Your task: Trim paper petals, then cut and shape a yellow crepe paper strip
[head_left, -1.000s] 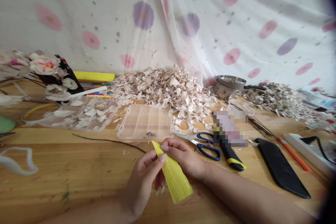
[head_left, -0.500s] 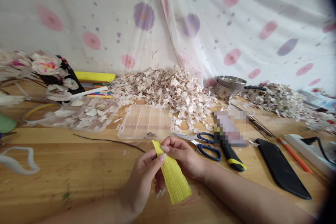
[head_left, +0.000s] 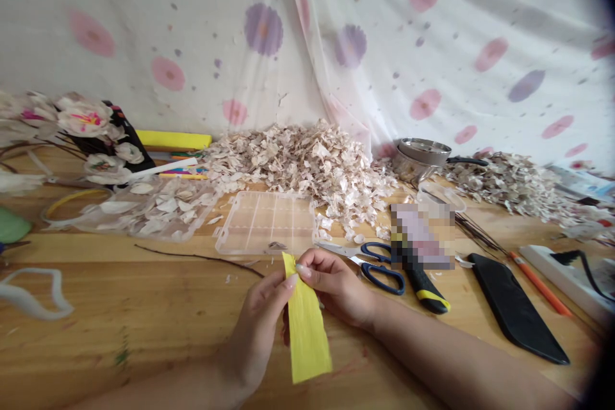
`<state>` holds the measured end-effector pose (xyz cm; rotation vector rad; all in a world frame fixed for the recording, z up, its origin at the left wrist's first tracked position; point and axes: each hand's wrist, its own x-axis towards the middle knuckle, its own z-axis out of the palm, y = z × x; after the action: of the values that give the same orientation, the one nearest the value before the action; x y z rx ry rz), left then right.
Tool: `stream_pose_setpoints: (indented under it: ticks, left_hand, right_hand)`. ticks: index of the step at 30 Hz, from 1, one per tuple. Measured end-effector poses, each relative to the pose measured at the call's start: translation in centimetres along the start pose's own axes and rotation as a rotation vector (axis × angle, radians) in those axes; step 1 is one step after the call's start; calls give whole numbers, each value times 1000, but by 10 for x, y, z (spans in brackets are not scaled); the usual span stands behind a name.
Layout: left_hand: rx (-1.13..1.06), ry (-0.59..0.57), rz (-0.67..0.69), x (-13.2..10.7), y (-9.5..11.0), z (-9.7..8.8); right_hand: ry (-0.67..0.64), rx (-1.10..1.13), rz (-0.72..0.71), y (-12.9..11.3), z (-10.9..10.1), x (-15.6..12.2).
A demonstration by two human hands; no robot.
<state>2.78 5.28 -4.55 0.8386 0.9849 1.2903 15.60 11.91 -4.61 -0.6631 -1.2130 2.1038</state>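
Observation:
A strip of yellow crepe paper hangs between my hands near the front of the table, its wide end toward me. My left hand pinches its left edge near the top, thumb on the front face. The thumb and fingers of my right hand close on the upper right edge. Just beyond my hands lies a thin dark twig, its right end reaching behind my left hand. Scissors with dark blue handles lie partly open beyond my right hand.
A clear compartment box sits ahead, before a large heap of pale dried petals. Petal flowers stand at left. On the right are a black-and-yellow handle, a black sheath, an orange stick and a power strip.
The yellow strip's lower end has swung left, so it now hangs straighter toward me. My left thumb has shifted slightly up and left. My right hand has barely moved.

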Motion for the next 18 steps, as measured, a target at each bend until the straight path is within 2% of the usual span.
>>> stream_pose_setpoints:
  ticks: [3, 7, 12, 18]
  left_hand:
    - [-48, 20, 10, 1, 1, 1]
    - [-120, 9, -61, 3, 2, 3]
    - [-122, 29, -28, 4, 4, 5]
    - [-135, 40, -49, 3, 5, 5]
  right_hand:
    - [-12, -27, -17, 2, -3, 1]
    - [-20, -25, -8, 3, -3, 1]
    - [-27, -15, 0, 2, -1, 0]
    - [-30, -49, 10, 1, -1, 0]
